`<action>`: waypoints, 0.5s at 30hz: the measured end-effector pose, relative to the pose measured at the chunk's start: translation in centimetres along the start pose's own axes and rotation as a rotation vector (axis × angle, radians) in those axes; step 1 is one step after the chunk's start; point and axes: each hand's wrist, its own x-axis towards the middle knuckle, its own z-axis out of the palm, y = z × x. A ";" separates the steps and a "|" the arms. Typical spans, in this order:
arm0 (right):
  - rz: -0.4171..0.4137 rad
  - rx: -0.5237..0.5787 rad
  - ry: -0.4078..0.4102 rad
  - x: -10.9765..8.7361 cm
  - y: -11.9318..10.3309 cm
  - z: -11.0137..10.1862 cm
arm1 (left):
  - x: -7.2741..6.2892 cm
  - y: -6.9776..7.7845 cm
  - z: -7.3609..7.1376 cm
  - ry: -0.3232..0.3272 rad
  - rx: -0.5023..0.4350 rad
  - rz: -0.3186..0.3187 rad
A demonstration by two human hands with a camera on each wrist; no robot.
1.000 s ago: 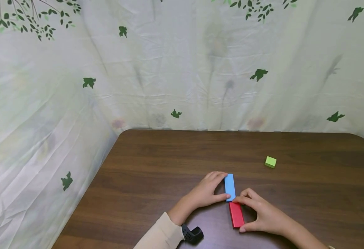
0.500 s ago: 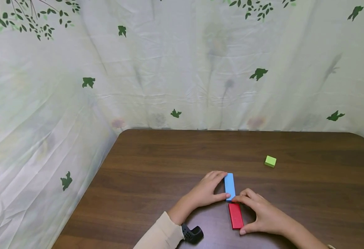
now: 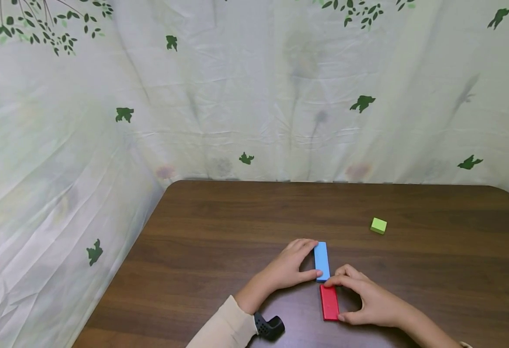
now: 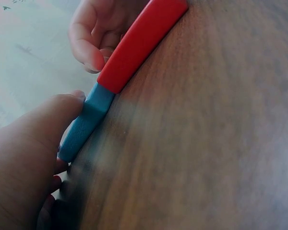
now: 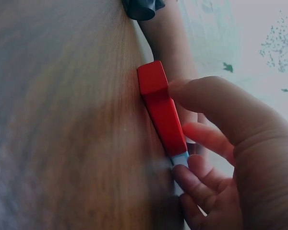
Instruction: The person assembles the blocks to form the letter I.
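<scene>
A flat, oblong blue block (image 3: pixel 321 261) lies on the table, its long side pointing away from me. My left hand (image 3: pixel 286 268) holds it, with the thumb at the near end and the fingertips at the far end. Directly nearer to me lies a similar red block (image 3: pixel 329 303), end to end with the blue one; in the left wrist view their ends meet or nearly meet. My right hand (image 3: pixel 369 299) spans the red block from the right, its forefinger at the far end and its thumb (image 5: pixel 197 96) at the near right corner.
A small green block (image 3: pixel 378 225) sits farther back to the right on the brown wooden table (image 3: pixel 237 217). A black device (image 3: pixel 269 327) is strapped at my left wrist. Patterned curtains (image 3: pixel 271 96) hang behind and to the left.
The red block has shifted slightly toward me and turned a little straighter. My right thumb has moved from its near end to its near right corner. The left hand and blue block stay put.
</scene>
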 end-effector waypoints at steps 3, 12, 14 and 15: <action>0.002 -0.034 0.005 0.0 -0.1 0.0 | 0.0 0.0 0.0 -0.002 -0.001 -0.002; -0.031 -0.093 0.034 -0.1 0.0 0.2 | 0.0 0.0 0.1 0.001 0.004 -0.002; -0.045 -0.106 0.040 -0.1 0.0 0.2 | 0.0 0.0 0.1 0.003 0.009 0.002; -0.050 -0.112 0.043 -0.1 0.0 0.3 | 0.0 0.0 0.1 0.004 0.010 0.003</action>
